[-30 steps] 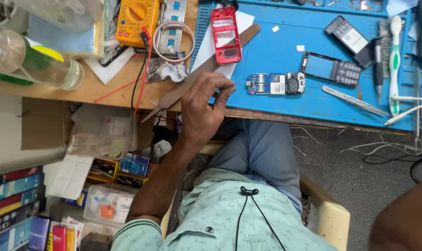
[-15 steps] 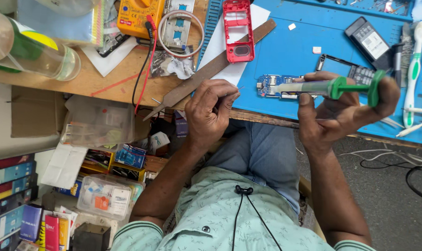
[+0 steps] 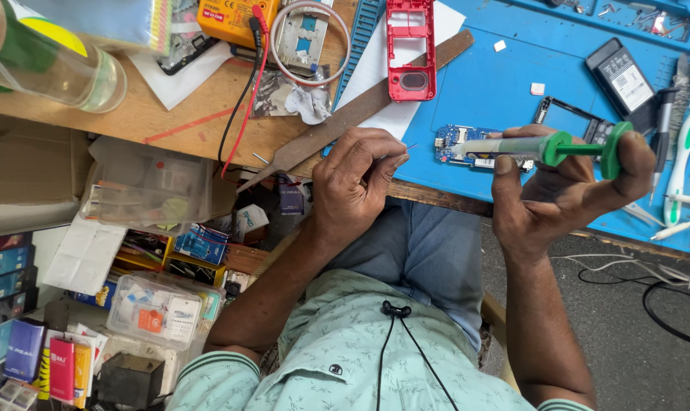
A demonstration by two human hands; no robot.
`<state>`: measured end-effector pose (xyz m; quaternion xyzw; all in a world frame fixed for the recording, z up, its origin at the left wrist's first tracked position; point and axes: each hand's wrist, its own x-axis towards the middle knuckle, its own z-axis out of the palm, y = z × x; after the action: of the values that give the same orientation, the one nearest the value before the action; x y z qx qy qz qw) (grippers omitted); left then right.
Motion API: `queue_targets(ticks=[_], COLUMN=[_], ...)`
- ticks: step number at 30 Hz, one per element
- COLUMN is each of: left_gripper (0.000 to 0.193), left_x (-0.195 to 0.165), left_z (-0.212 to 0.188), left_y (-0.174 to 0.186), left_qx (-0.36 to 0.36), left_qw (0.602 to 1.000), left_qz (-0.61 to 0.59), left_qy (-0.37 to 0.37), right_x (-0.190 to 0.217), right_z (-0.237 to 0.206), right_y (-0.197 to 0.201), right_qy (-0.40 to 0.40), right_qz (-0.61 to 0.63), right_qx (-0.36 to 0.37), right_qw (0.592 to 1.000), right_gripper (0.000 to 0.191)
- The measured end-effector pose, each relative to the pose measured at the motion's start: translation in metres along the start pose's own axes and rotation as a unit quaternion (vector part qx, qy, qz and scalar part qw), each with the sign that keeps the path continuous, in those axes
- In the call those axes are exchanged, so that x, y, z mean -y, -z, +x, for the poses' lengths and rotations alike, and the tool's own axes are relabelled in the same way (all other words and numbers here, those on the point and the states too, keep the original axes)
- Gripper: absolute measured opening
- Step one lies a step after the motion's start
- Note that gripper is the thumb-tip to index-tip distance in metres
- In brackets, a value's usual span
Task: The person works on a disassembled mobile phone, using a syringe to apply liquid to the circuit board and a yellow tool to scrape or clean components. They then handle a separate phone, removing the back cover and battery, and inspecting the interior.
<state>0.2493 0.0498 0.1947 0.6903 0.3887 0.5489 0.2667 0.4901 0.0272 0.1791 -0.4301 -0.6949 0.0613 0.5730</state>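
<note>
My right hand [image 3: 569, 190] grips a syringe [image 3: 543, 148] with a green plunger, thumb on the plunger end, its tip pointing left. My left hand [image 3: 356, 183] pinches a thin needle-like tool [image 3: 406, 149] between its fingertips, close to the syringe tip. Just beyond both hands a small blue phone circuit board [image 3: 455, 138] lies on the blue work mat [image 3: 512, 76]. A red phone frame [image 3: 410, 49] lies further up the mat.
A long metal file [image 3: 360, 110] lies across the wooden bench edge. An orange multimeter [image 3: 235, 19] with leads, a plastic bottle [image 3: 63, 68], a black phone battery [image 3: 623, 76] and a toothbrush [image 3: 687, 148] are nearby. Boxes of parts [image 3: 155, 308] sit below left.
My right hand came into view holding the syringe and moved it to the left hand. The left hand stayed at the bench edge with its thin tool.
</note>
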Motion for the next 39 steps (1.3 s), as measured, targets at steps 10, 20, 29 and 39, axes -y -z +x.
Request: queue_targets(ticks=[10,20,29,39], left_gripper=[0.015,0.015,0.014,0.014], left_x=[0.0016,0.0024,0.0032,0.0019], left_z=[-0.0014,-0.0016,-0.0013,-0.0005], left_y=[-0.0013,-0.0018,-0.0022,-0.002], left_qx=[0.003,0.004,0.005,0.006], left_qw=[1.0,1.0,1.0,1.0], left_qz=[0.005,0.002,0.011,0.005], left_qy=[0.002,0.003,-0.001,0.005], right_x=[-0.0008,-0.0031,-0.0052,-0.0013], right_z=[0.0018,0.0017,0.0032,0.0051], right_y=[0.0017,0.003,0.0018,0.002], right_qy=[0.013,0.029,0.042,0.036], right_qz=[-0.004,-0.011,-0.004,-0.001], right_qx=[0.012,0.017,0.024,0.015], right_qw=[1.0,0.999,0.999,0.999], right_gripper=[0.089,0.094,0.094,0.094])
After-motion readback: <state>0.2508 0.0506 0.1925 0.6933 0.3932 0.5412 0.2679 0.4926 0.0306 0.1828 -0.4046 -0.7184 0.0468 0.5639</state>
